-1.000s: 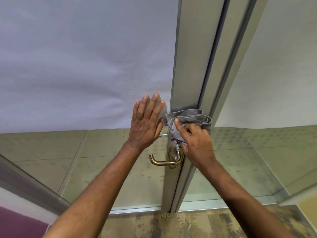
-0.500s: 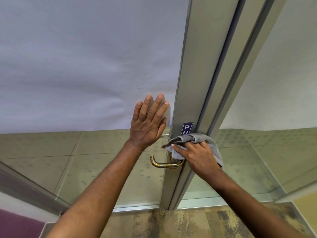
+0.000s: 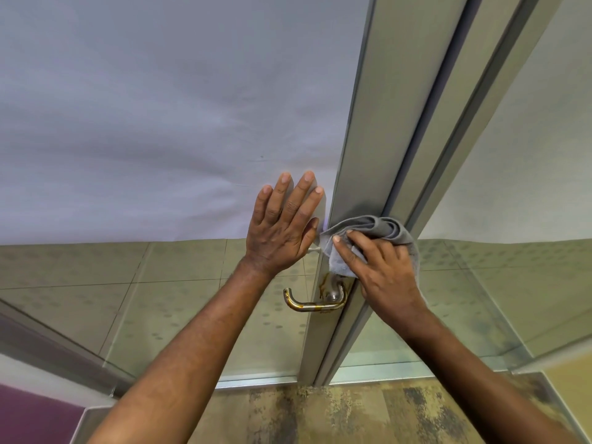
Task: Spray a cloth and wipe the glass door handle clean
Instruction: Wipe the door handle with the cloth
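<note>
A tarnished metal lever handle (image 3: 312,303) juts left from the grey metal door frame (image 3: 381,129), with brown stains near its base. My right hand (image 3: 379,272) presses a bunched grey cloth (image 3: 376,232) against the frame just above the handle, fingers spread over the cloth. My left hand (image 3: 283,224) lies flat on the frosted glass panel (image 3: 160,116) left of the frame, fingers apart and holding nothing. No spray bottle is in view.
Clear lower glass (image 3: 128,299) shows tiled floor behind. A second glass panel (image 3: 528,187) stands right of the frame. Mottled carpet (image 3: 320,415) lies at the bottom, with a purple surface (image 3: 28,415) at lower left.
My right hand has moved the cloth back up the frame from beside the handle, covering the small blue label again. My left hand stays flat on the glass.
</note>
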The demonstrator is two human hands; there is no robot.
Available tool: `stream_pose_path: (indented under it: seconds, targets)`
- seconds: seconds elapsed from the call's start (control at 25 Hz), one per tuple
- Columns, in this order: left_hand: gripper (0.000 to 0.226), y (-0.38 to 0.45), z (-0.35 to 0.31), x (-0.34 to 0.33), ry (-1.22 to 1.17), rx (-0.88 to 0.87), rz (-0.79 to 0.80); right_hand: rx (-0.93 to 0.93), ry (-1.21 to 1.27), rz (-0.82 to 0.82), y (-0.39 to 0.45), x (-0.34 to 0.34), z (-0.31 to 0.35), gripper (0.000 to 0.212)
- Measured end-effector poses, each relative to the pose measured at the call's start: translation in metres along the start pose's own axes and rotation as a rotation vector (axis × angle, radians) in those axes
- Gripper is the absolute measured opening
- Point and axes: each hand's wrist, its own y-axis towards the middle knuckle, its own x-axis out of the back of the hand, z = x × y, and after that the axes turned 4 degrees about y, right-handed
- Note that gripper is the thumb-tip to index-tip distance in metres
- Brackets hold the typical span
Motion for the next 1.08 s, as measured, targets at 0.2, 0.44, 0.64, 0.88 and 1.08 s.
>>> stream_pose_path:
  seconds: [0.2, 0.44, 0.64, 0.88, 1.08]
  targets:
    - [0.065, 0.0, 0.0, 0.0, 0.006, -0.002, 0.008, 0.212, 0.004, 0.276, -0.026, -0.025, 0.008, 0.085]
    - [0.062, 0.0, 0.0, 0.0, 0.01, 0.004, 0.022, 0.116, 0.008, 0.301, -0.036, -0.022, 0.001, 0.085]
    - [0.066, 0.0, 0.0, -0.002, 0.009, -0.009, -0.004, -0.125, 0.042, 0.081, -0.016, -0.002, -0.001, 0.087]
    - [0.066, -0.002, 0.001, -0.004, -0.001, -0.012, -0.006, -0.101, 0.101, 0.023, -0.004, -0.008, 0.019, 0.08]
    - [0.065, -0.002, 0.001, -0.004, 0.003, -0.003, 0.001, 0.073, 0.048, 0.253, -0.022, -0.027, 0.021, 0.096]
